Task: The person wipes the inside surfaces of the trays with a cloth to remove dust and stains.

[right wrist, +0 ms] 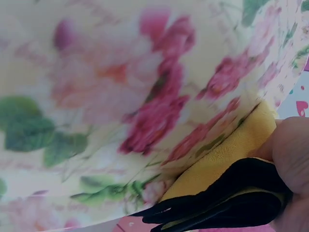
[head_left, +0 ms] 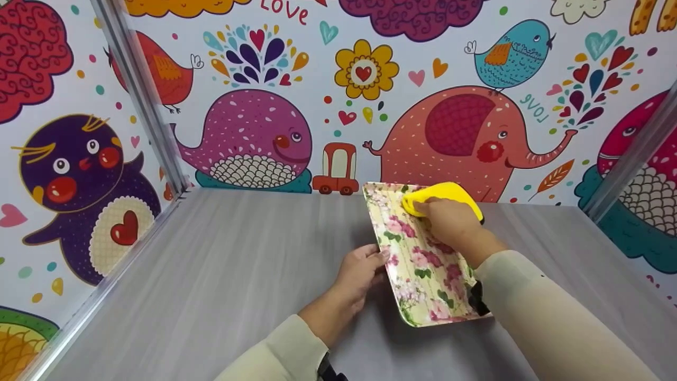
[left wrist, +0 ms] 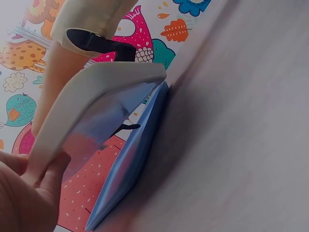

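A tray (head_left: 418,264) with pink flowers on a cream ground is tilted above the table. My left hand (head_left: 362,278) grips its left edge, the thumb on the upper face and the other fingers mostly behind it. My right hand (head_left: 457,227) holds a bunched yellow cloth (head_left: 449,196) against the far part of the tray's face. Close up in the right wrist view, the cloth (right wrist: 231,150) has dark folded edges and touches the floral surface. The left wrist view shows the tray's pale rim (left wrist: 72,106) and a blue edge (left wrist: 130,164) beyond it; how they join is unclear.
The grey wood-grain table (head_left: 238,264) spreads under both arms. Behind it stands a wall (head_left: 296,47) printed with cartoon animals, with a metal corner post (head_left: 143,100) at the left and another post (head_left: 634,153) at the right.
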Demonstrator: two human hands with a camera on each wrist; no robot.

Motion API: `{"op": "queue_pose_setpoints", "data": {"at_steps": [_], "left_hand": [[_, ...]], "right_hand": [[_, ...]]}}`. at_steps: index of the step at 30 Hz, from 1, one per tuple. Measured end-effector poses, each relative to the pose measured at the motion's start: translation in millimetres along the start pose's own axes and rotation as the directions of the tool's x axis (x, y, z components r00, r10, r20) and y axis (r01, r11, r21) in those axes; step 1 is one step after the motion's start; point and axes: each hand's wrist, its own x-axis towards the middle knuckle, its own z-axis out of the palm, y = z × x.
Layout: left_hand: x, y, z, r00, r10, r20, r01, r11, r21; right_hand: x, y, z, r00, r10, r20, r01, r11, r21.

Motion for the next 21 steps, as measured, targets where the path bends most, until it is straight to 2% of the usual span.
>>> {"op": "queue_pose_setpoints", "data": {"at_steps": [3, 7, 11, 17, 21], "left_hand": [[0.6, -0.2, -0.8, 1.000, 0.007, 0.002, -0.007, 1.000, -0.002], [1.6, -0.4, -1.7, 1.000, 0.010, -0.008, -0.010, 1.000, -0.009], [3.0, -0.6, -2.6, 1.000, 0.015, -0.020, -0.016, 1.000, -0.020], [5.9, -0.3, -5.2, 0.999, 0.012, -0.039, -0.012, 1.000, -0.013], [6.9, 0.8, -7.0, 0.998, -0.008, -0.054, 0.007, 1.000, -0.020]], "right_hand": [[-1.5, 5.4, 1.2, 0.999, -0.046, -0.009, 0.045, 0.996, -0.075], [-4.3, 7.7, 2.3, 0.997, -0.070, -0.011, 0.069, 0.992, -0.107], [-6.5, 7.2, 3.1, 0.999, -0.039, 0.002, 0.039, 0.998, -0.052], [-9.3, 7.6, 5.1, 0.999, -0.030, 0.016, 0.030, 0.999, -0.031], [-12.5, 7.1, 5.8, 0.998, 0.025, 0.057, -0.030, 0.996, 0.089]]}}
